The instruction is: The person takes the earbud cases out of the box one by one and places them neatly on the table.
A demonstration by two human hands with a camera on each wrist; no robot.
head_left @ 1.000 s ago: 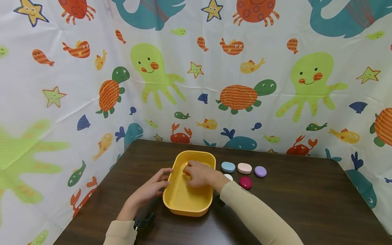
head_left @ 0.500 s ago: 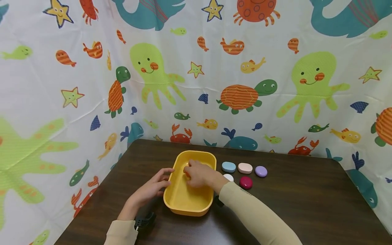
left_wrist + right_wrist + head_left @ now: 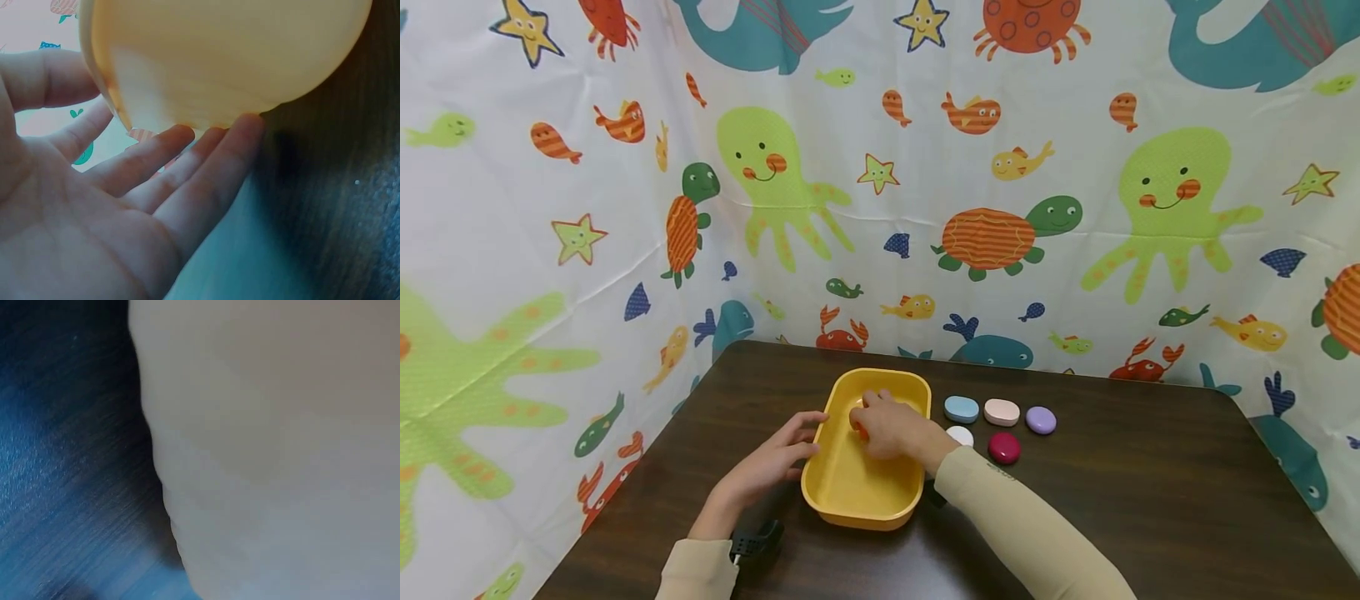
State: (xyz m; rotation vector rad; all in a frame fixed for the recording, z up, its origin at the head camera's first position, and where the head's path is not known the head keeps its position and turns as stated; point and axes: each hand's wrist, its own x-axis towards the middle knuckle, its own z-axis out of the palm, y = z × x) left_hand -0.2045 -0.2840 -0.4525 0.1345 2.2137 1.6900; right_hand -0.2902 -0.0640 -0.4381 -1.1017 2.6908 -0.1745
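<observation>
A yellow plastic tub (image 3: 850,492) stands on the dark table. Inside it, toward the far part, my right hand (image 3: 895,427) holds a small orange piece (image 3: 862,432), mostly covered by the fingers, so its shape cannot be told. On the tub's left side my left hand (image 3: 767,457) rests its nearly straight fingertips against the outer wall. The left wrist view shows that left hand (image 3: 144,194) palm-on, its fingers touching the tub wall (image 3: 219,56). In the right wrist view a pale surface, apparently the tub's outside (image 3: 269,456), fills most of the frame and hides the right hand.
Right of the tub lie a blue bar (image 3: 961,408), a pink bar (image 3: 1002,412), a purple round piece (image 3: 1041,420), a crimson round piece (image 3: 1003,447) and a white piece (image 3: 960,435) partly behind the right arm. A patterned curtain (image 3: 865,233) hangs along the table's back and left.
The head view has shifted very slightly. Both hands, the tub and the orange piece stay in nearly the same places.
</observation>
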